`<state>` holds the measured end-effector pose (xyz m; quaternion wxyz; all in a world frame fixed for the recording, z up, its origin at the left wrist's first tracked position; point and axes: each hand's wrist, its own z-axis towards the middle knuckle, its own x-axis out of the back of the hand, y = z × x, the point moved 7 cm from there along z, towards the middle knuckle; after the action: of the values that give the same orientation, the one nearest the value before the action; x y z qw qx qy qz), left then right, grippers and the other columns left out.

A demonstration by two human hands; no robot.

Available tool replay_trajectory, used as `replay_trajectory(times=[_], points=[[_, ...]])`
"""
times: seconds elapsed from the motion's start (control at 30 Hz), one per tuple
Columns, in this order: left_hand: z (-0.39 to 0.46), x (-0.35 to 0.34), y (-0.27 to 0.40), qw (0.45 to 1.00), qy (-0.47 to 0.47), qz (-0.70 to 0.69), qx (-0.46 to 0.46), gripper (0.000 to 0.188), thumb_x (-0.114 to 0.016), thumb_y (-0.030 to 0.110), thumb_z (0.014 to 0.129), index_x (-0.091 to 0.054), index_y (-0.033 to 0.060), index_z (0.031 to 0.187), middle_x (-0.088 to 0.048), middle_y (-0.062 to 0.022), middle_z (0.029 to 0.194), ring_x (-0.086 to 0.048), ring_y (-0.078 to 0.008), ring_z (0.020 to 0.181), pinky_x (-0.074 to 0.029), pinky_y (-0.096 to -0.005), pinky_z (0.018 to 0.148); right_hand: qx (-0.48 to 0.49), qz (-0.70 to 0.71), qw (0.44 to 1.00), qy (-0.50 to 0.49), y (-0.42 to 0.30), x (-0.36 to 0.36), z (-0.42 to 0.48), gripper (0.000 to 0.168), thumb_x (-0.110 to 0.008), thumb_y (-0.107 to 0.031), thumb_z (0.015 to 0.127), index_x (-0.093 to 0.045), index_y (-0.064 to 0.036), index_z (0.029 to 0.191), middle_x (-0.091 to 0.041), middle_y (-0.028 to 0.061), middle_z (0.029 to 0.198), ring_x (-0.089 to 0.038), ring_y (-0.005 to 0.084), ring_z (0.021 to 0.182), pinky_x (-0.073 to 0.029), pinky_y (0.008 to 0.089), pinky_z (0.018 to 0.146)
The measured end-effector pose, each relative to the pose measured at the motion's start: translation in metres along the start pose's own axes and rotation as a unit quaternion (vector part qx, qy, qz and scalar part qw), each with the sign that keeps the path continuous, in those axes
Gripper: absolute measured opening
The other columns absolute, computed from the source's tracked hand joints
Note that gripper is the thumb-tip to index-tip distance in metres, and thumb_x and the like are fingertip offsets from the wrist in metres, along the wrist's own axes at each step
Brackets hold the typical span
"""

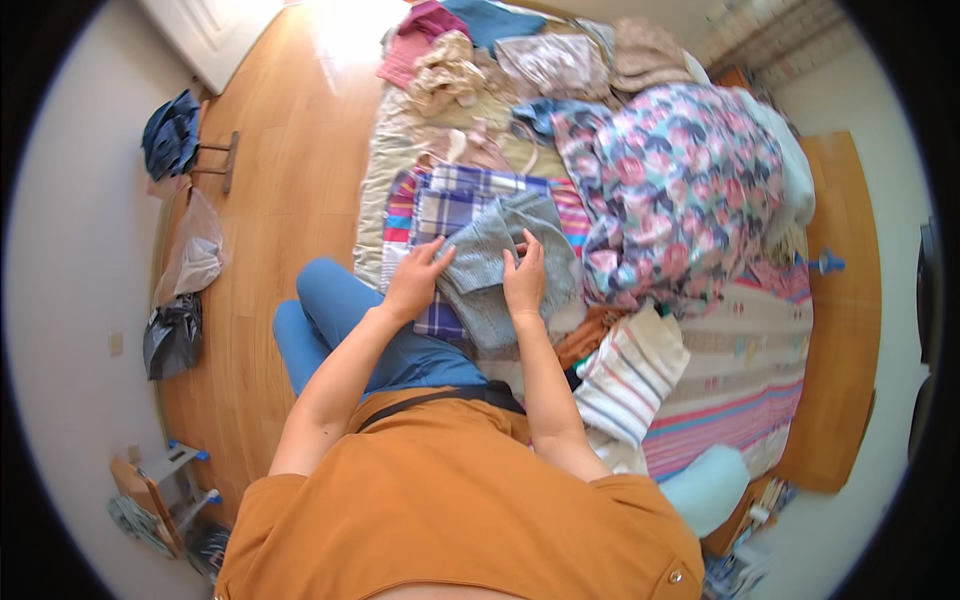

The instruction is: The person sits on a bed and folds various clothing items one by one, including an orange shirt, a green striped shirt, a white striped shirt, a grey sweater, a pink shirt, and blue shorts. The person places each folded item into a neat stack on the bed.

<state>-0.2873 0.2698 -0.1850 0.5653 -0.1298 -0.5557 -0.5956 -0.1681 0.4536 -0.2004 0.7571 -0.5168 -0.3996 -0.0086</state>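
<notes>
A pale blue-grey knitted garment (487, 244), partly folded, lies on a blue-and-white plaid cloth (442, 202) before me. My left hand (415, 279) is at the garment's left edge, thumb and fingers spread. Over its middle right, my right hand (526, 276) has curved fingers with a gap between thumb and forefinger. I see no fabric gripped in either hand; the right fingertips may be touching the knit. Under the plaid cloth shows a multicoloured striped cloth (397, 214).
A floral quilt (667, 187) is heaped on the bed at right. Nearer me lies a folded striped white textile (626, 375) beside a rust-brown cloth (589, 337). Several garments, including a pink one (412, 52), cover the far end. A step stool (176, 472) stands lower left.
</notes>
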Motion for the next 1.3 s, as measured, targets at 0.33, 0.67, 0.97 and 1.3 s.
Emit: replay_trajectory(times=[0.33,0.67,0.97,1.3], points=[[0.042,-0.022,-0.028,0.980,-0.141,-0.050,0.134,0.049,-0.077,0.036,0.075,-0.065,0.0041,0.110,-0.066,-0.0154,0.102,-0.063,-0.0335,0.097,-0.049,-0.0441,0.081,-0.377,0.253,0.886,0.089,0.134,0.061,-0.120,0.057,-0.068,-0.041,0.089,-0.055,0.008,0.117,-0.059,0.0077,0.093,-0.054,0.0212,0.084,-0.046,0.0346,0.078],[0.063,-0.020,0.054,0.915,-0.284,-0.262,0.120,0.048,-0.069,0.022,0.071,-0.061,-0.0033,0.111,-0.065,-0.0256,0.105,-0.061,-0.0395,0.100,-0.048,-0.0415,0.086,-0.203,0.177,0.957,0.105,0.062,0.066,-0.056,0.029,-0.063,-0.016,0.087,-0.046,0.001,0.104,-0.054,0.0114,0.095,-0.053,0.0220,0.088,-0.043,0.0332,0.084],[0.072,-0.017,0.220,0.867,-0.233,-0.440,-0.003,0.052,-0.069,0.018,0.077,-0.055,-0.0020,0.123,-0.061,-0.0190,0.110,-0.059,-0.0328,0.105,-0.046,-0.0392,0.092,-0.128,0.088,0.954,0.255,0.031,0.291,-0.064,0.026,-0.065,-0.009,0.078,-0.051,-0.004,0.099,-0.048,0.0024,0.092,-0.047,0.0142,0.085,-0.040,0.0283,0.081],[-0.067,-0.167,0.244,0.808,-0.522,-0.252,-0.102,0.046,-0.070,0.026,0.083,-0.057,0.0013,0.120,-0.059,-0.0217,0.115,-0.058,-0.0393,0.107,-0.049,-0.0459,0.088,-0.174,-0.444,0.846,0.237,0.118,0.350,-0.118,0.045,-0.065,-0.027,0.091,-0.054,0.002,0.122,-0.058,0.0197,0.121,-0.053,0.0354,0.114,-0.042,0.0434,0.098]])
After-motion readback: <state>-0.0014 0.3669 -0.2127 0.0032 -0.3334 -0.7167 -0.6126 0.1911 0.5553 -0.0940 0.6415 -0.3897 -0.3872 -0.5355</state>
